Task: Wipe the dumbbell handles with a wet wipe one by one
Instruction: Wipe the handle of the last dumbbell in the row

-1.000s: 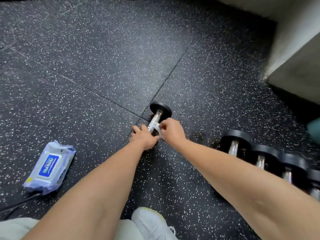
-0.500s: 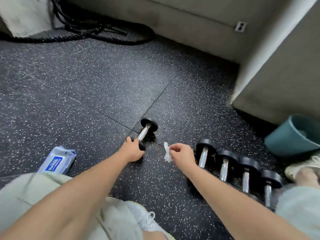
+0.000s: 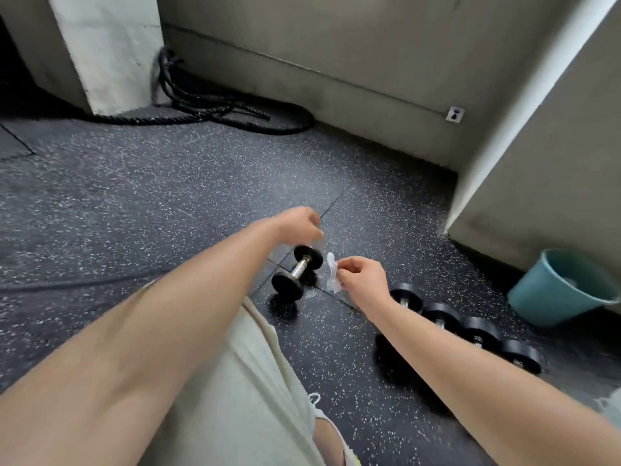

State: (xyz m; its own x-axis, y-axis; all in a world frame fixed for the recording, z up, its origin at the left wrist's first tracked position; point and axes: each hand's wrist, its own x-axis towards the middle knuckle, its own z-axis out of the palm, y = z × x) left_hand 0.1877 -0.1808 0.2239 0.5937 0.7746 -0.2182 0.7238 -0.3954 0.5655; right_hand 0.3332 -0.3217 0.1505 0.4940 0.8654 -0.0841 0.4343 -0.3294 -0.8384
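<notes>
Dumbbell [image 3: 293, 276] lies mid-frame on the floor [image 3: 168, 196]; right hand [image 3: 361, 279] pinches the wet wipe [image 3: 331, 272] beside it, left hand [image 3: 299, 223] hovers above, too blurred to read. Wrap wipe fully round the handle [image 3: 302, 264].

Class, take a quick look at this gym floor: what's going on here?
A person's right hand pinches a wet wipe beside a lone dumbbell lying on the floor. The left hand hovers just beyond that dumbbell, blurred, holding nothing. A row of other dumbbells lies to the right, near a teal bucket.
</notes>
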